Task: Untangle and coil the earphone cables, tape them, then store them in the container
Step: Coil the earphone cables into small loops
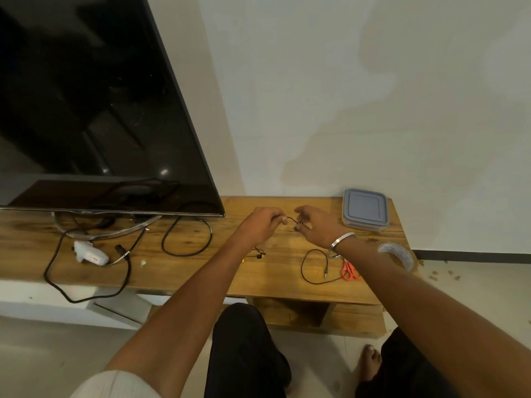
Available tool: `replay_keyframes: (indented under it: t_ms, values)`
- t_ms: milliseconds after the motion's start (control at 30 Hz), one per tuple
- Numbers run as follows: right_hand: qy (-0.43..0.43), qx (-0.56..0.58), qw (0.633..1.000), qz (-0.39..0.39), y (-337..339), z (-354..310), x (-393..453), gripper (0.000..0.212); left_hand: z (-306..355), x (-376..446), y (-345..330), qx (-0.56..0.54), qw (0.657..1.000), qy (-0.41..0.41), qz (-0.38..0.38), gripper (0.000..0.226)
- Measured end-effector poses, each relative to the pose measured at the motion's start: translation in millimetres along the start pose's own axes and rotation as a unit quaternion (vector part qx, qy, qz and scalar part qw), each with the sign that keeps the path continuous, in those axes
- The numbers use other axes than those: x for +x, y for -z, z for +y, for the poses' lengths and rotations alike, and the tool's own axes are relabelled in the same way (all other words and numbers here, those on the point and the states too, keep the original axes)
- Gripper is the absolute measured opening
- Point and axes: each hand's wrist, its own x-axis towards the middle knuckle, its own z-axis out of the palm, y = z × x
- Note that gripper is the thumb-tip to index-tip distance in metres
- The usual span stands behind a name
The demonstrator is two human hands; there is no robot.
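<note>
Both hands are raised over the wooden bench (201, 271), just left of the lidded container (365, 209). The left hand (263, 224) has its fingers curled round a thin black earphone cable (290, 219); the right hand (317, 225) pinches the same cable between thumb and fingertips, a short span arching between the two hands. The rest of the cable drops behind the right wrist and loops on the bench, below and left of the container, ending in a metal plug (325, 273).

Risks, as judged:
- Pulling the span taut could tighten a knot instead of freeing it; the cable is fine and likely kinks easily.
- The loose loop could catch the orange scissors (350, 271) lying against it and drag them along.
- A second small tangle (256, 253) lies further left of the container, half hidden by the left forearm; the two could get mixed.
- The tape roll (398, 255), below the container near the bench's right edge, could be knocked off by the right forearm.

Materials: bench is varnished, grainy wood. Container is shallow, rounded-square, clear plastic with a grey-blue lid, still shut. Tape roll is pale and glossy. Scissors have plastic handles. Cable is thin, rubbery, limp.
</note>
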Motion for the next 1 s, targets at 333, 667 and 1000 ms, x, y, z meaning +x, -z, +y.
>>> replay_keyframes:
  t_ms: [333,667,1000]
  values:
    - [-0.018,-0.121,0.988,0.09,7.9,-8.2,0.0,0.028,1.8,-3.8,3.6,0.001,1.0,-0.001,-0.005,0.021]
    - [-0.113,-0.078,0.986,0.092,12.3,10.0,-1.9,0.022,3.0,-6.9,7.9,-0.001,1.0,0.0,0.008,0.023]
    - [0.017,-0.093,0.995,0.013,3.5,-11.3,-8.3,0.023,24.3,-10.4,3.6,-0.03,0.999,-0.028,-0.017,0.017]
